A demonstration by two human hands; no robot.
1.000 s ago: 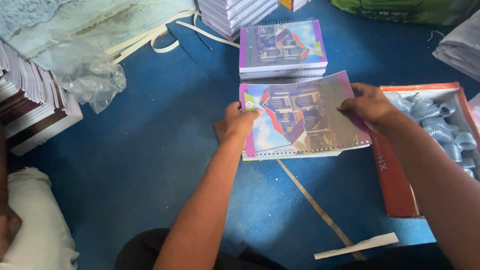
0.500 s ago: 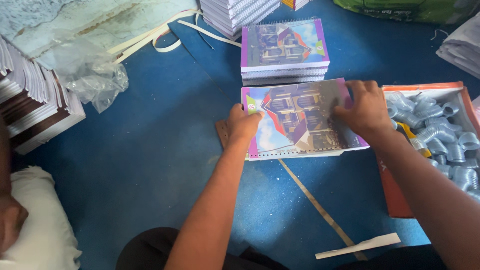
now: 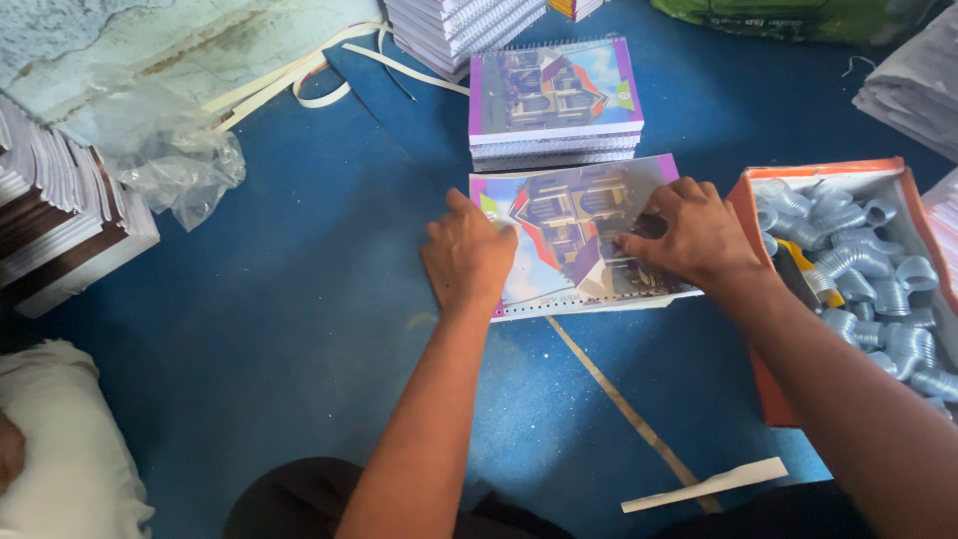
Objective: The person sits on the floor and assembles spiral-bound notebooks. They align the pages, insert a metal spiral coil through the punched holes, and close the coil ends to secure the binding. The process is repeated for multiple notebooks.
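**Both hands flat on the notebook, long axis running left to right**

The notebook [image 3: 574, 235] lies flat on the blue floor [image 3: 299, 329], straight ahead of the person, and everything here is placed from it. Its long axis runs side to side across the view, with the punched binding edge along the near side, towards the person, and the picture cover facing up.

The left hand [image 3: 469, 255] rests on the notebook's left end, palm down, fingers loosely spread and pressing the cover; it grips nothing, it only bears down. The right hand [image 3: 694, 235] sits on the notebook's right end, fingers bent and pinched down onto the cover near that edge. Whether it has a sheet caught between fingertips or is merely pressing, I cannot tell. Both hands are in contact, so neither is nearer; each owns one end, with the middle of the cover bare between them.

Just beyond the notebook's far edge, almost touching it, stands a stack of finished notebooks [image 3: 555, 105] with the same cover, lying with the same side-to-side axis. Immediately to the right of the notebook, beside the right wrist, is an orange box [image 3: 758, 379] full of silvery wire coils [image 3: 878, 289]. Near the notebook's near right corner a thin tan strip [image 3: 629, 414] runs diagonally towards the person, and further that way lies a white paper offcut [image 3: 704, 485]. Well off to the left are crumpled clear plastic [image 3: 165, 150] and piles of paper blocks [image 3: 60, 215].
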